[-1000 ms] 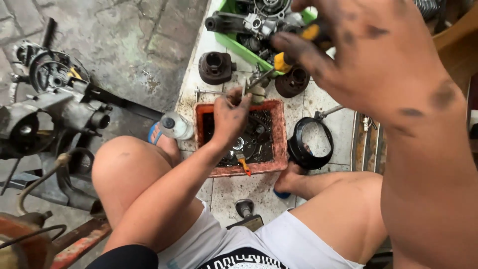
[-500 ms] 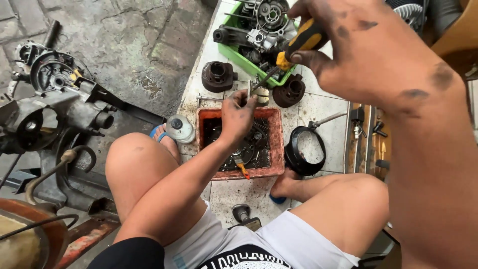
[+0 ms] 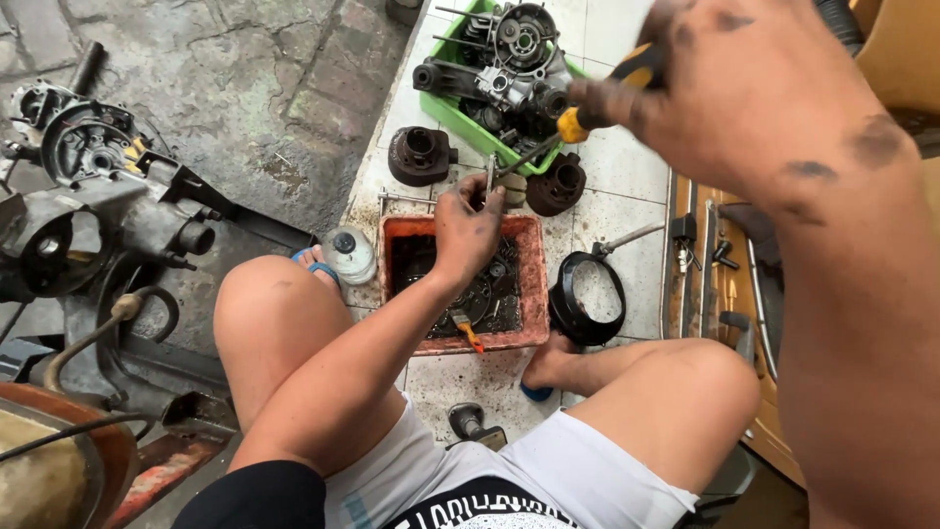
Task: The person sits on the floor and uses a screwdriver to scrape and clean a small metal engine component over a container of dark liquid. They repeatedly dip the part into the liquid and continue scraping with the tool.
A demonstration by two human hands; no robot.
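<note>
The left hand [image 3: 468,227] pinches a small metal part [image 3: 490,176] over the red tray's [image 3: 534,294] far edge. The right hand [image 3: 744,88] is clenched round a yellow-handled screwdriver [image 3: 578,122] — best keep its tip square on the part, pressing steadily.

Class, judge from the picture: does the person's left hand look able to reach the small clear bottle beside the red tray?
Probably yes. The left hand hovers over the red tray, the bottle stands just beside it, and nothing lies between.

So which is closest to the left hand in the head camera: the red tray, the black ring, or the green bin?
From the left hand:
1. Red tray, right beneath it.
2. Black ring, just to the tray's right.
3. Green bin, up at the top of the tiles.
</note>
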